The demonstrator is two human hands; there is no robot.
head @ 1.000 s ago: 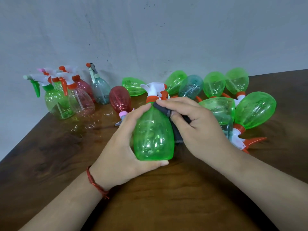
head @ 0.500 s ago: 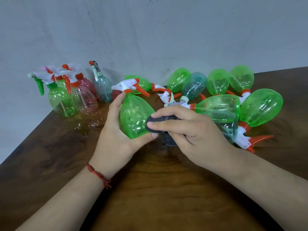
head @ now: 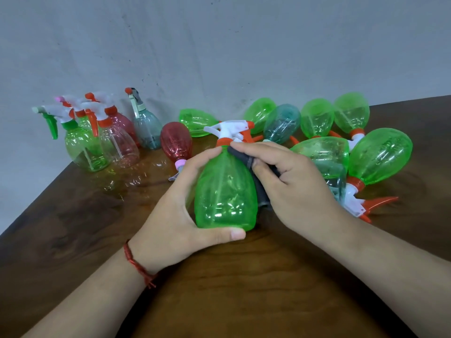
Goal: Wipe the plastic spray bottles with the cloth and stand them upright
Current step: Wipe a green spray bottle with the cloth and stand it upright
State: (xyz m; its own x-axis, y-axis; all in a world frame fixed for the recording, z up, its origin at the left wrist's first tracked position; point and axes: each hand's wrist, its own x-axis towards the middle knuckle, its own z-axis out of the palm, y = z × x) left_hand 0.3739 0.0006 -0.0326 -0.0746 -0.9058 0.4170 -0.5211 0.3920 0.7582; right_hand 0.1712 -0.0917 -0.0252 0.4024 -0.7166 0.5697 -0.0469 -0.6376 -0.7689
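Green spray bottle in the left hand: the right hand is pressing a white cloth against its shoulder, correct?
Not quite: the cloth is dark grey, not white. The head view shows the left hand gripping the green spray bottle while the right hand presses that dark cloth against its shoulder.

Clock centred on the green bottle (head: 224, 191) in my grip.
- 7 to 9: bare table (head: 73, 228), an open lane for my left hand (head: 170, 215).
- 10: standing bottles (head: 97, 142), bunched, block that corner.
- 11: red bottle (head: 175, 142) lying just beside my fingers.
- 12 to 3: lying bottles (head: 380, 154) packed together, no gap for my right hand (head: 292, 186) with the cloth (head: 262, 193).
- 4: orange trigger (head: 380, 202) juts out, bare wood beyond it.
- 6: bare wood between my forearms.
- Wall (head: 219, 57) closes off the back.
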